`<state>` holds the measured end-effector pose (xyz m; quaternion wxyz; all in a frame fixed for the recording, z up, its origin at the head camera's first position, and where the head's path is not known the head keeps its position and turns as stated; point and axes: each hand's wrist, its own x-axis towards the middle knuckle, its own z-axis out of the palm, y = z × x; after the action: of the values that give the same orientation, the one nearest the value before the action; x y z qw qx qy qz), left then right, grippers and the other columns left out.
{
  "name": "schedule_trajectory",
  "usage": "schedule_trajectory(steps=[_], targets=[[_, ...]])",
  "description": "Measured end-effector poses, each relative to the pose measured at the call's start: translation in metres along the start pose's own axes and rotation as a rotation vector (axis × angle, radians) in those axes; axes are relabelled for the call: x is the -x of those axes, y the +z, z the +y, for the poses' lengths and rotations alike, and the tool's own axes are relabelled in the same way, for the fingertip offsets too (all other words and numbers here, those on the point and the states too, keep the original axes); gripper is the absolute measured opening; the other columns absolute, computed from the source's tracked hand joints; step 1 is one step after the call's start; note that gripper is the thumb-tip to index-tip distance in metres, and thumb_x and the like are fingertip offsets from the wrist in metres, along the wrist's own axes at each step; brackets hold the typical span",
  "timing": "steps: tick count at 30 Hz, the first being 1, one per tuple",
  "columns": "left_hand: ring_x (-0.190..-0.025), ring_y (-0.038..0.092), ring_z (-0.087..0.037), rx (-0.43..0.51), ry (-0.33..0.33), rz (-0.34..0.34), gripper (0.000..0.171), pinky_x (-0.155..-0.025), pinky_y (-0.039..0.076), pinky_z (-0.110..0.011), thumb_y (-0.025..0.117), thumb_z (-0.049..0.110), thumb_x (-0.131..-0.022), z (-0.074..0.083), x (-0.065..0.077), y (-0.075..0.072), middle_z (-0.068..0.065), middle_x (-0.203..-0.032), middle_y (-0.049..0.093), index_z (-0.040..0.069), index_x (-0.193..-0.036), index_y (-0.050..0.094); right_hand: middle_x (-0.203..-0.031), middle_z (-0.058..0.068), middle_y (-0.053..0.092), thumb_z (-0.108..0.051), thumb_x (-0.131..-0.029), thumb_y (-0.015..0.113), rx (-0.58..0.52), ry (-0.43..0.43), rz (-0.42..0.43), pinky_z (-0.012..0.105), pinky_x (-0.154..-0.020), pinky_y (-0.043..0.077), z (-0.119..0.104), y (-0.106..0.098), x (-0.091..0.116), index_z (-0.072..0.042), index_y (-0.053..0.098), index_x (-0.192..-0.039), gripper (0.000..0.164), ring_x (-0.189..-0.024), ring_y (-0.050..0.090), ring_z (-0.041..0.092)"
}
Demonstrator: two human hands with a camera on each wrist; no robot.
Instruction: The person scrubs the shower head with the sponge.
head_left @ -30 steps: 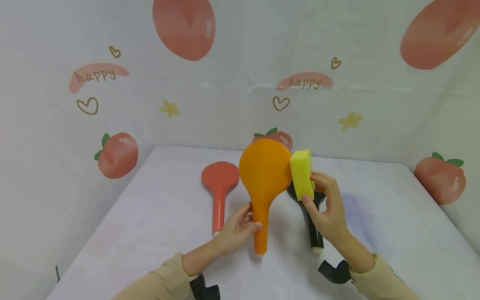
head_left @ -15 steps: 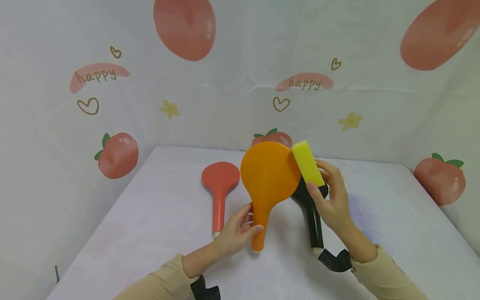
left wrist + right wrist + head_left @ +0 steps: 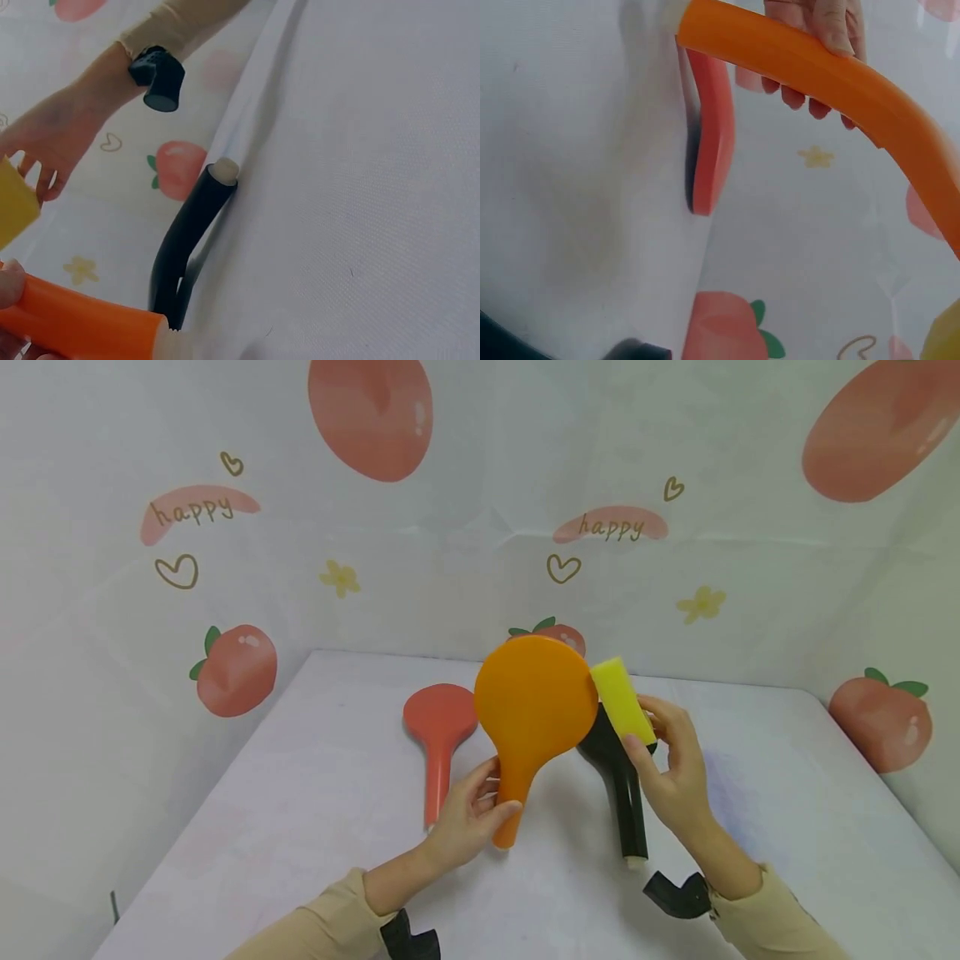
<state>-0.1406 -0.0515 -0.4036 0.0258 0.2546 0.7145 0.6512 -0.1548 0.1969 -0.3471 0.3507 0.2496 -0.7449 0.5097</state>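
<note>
My left hand [image 3: 468,818] grips the handle of an orange shower head [image 3: 536,693], held up over the table with its round head at the top and leaning right. In the left wrist view its handle end [image 3: 90,319] shows a pale threaded tip. Between the fingers and thumb of my right hand [image 3: 678,768] is a yellow sponge [image 3: 624,703], its upper left corner right at the rim of the orange head. Fingers behind the orange handle are partly hidden in the head view; the right wrist view shows their tips [image 3: 819,109] below it.
Left of the orange one, a red shower head [image 3: 441,714] lies on the white table [image 3: 315,827]. A black shower head [image 3: 622,793] lies to the right, its round head partly covered by the sponge and orange head. A fruit-print cloth [image 3: 450,552] stands behind.
The sponge has gone from nearly upright to leaning left, shifting right along the orange rim. The orange shower head has tilted further right, its handle end moving left and up.
</note>
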Motion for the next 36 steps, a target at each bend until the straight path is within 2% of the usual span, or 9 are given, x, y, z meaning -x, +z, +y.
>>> schedule_trajectory(steps=[6,16,22,26,32,36], targets=[[-0.104,0.059,-0.033,-0.091,0.045,0.010,0.055,-0.091,0.052,-0.033,0.065,0.006,-0.085,0.005,0.003,0.002,-0.022,-0.125,0.053,-0.003,-0.134,0.041,-0.119,-0.016,0.050,0.009,-0.081,0.055,-0.011,-0.009,0.028,0.012,-0.083,0.039,-0.005,-0.001,-0.010,0.012,0.050,-0.118,0.038,-0.099,0.044,0.002],[-0.097,0.061,-0.029,-0.178,0.148,0.071,0.050,-0.087,0.054,-0.033,0.067,0.005,-0.083,-0.004,0.005,0.002,-0.020,-0.119,0.058,-0.003,-0.129,0.048,-0.119,-0.017,0.051,0.011,-0.080,0.052,-0.007,0.008,0.040,0.011,-0.084,0.039,-0.005,-0.004,-0.013,0.011,0.051,-0.119,0.039,-0.101,0.045,0.001],[-0.096,0.061,-0.031,-0.189,0.152,0.102,0.050,-0.086,0.054,-0.034,0.067,0.005,-0.084,-0.005,0.004,0.000,-0.021,-0.118,0.057,-0.004,-0.129,0.048,-0.114,-0.022,0.051,0.009,-0.081,0.051,0.044,0.072,0.063,0.012,-0.078,0.036,-0.001,-0.008,-0.006,0.010,0.053,-0.117,0.036,-0.095,0.045,0.000],[-0.095,0.061,-0.030,-0.222,0.159,0.125,0.050,-0.085,0.054,-0.036,0.068,0.005,-0.083,-0.002,0.003,0.000,-0.021,-0.115,0.059,-0.004,-0.128,0.049,-0.112,-0.023,0.051,0.008,-0.082,0.051,0.066,0.082,0.073,0.012,-0.077,0.035,0.001,-0.008,-0.005,0.010,0.054,-0.116,0.035,-0.093,0.044,0.000],[-0.086,0.061,-0.025,-0.363,0.239,0.172,0.049,-0.076,0.057,-0.027,0.071,0.000,-0.077,0.003,0.001,0.000,-0.017,-0.102,0.064,-0.007,-0.122,0.054,-0.112,-0.021,0.051,0.009,-0.082,0.051,0.060,0.031,0.091,0.012,-0.078,0.035,-0.004,-0.008,-0.014,0.010,0.055,-0.115,0.034,-0.094,0.043,-0.002],[-0.088,0.060,-0.023,-0.420,0.238,0.185,0.049,-0.076,0.056,-0.025,0.073,0.000,-0.075,0.005,0.001,0.000,-0.015,-0.103,0.065,-0.006,-0.121,0.057,-0.112,-0.019,0.052,0.008,-0.081,0.050,0.038,0.008,0.108,0.012,-0.078,0.036,-0.008,-0.007,-0.019,0.011,0.056,-0.114,0.034,-0.096,0.044,0.000]])
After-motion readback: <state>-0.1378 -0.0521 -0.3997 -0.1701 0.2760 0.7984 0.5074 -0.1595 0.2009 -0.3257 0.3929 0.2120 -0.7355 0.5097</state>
